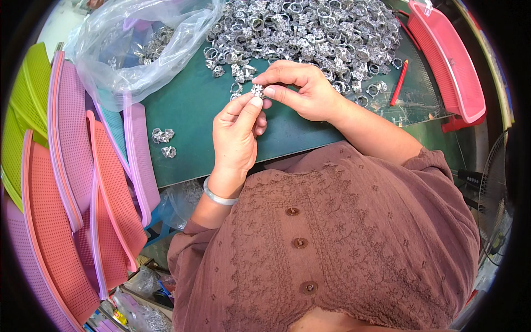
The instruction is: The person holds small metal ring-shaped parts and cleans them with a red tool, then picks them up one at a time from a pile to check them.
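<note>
A dark green work table (188, 110) is seen from above, lit evenly by bright light. Perforated plastic trays are stacked overlapping along its left edge: lime green (22, 122), pink-purple (69, 133) and salmon (110, 205). A red plastic tray (448, 61) is leaned at the right edge, with a red pen (399, 83) lying just beside it on the table. A clear plastic bag (138, 44) is slumped at the far left corner. A fan grille (495, 182) is visible at far right.
</note>
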`<action>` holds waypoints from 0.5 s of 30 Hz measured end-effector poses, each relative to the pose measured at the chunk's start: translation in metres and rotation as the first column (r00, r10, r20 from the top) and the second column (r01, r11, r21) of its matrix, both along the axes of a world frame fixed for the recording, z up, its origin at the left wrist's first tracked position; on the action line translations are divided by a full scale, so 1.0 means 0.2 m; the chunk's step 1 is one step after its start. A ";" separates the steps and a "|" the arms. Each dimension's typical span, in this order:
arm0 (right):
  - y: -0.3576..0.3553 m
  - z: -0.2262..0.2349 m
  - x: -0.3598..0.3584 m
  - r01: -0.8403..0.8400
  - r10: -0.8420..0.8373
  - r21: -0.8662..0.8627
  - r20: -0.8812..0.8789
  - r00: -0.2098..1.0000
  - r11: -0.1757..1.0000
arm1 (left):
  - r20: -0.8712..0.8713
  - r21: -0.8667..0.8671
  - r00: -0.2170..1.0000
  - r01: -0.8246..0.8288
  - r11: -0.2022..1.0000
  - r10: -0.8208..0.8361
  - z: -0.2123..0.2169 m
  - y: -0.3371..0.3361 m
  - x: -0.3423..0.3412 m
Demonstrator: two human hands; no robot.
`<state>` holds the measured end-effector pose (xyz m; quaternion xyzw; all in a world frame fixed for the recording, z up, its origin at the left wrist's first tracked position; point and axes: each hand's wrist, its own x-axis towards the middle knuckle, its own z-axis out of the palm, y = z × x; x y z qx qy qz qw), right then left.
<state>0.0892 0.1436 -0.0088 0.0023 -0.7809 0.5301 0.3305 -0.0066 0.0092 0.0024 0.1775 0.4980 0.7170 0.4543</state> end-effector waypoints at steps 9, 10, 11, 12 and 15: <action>-0.01 0.00 0.00 0.035 -0.035 0.020 0.007 0.999 0.999 | 0.023 0.065 1.000 -0.004 0.998 0.003 -0.03 -0.01 0.01; -0.01 0.00 0.00 0.041 -0.041 0.019 0.003 0.999 0.999 | 0.007 0.068 1.000 -0.013 0.998 0.013 -0.01 -0.01 0.02; 0.00 0.00 0.00 0.047 -0.047 0.018 -0.001 0.999 0.999 | -0.009 0.071 1.000 -0.022 0.997 0.022 0.00 -0.01 0.03; 0.00 0.00 0.00 0.039 -0.039 0.020 0.003 0.999 0.999 | -0.039 0.077 0.999 -0.016 0.997 0.019 0.00 -0.01 0.03; 0.00 0.00 0.00 0.041 -0.042 0.041 0.013 0.999 0.998 | -0.131 0.075 0.991 -0.013 0.997 0.023 -0.01 -0.01 0.03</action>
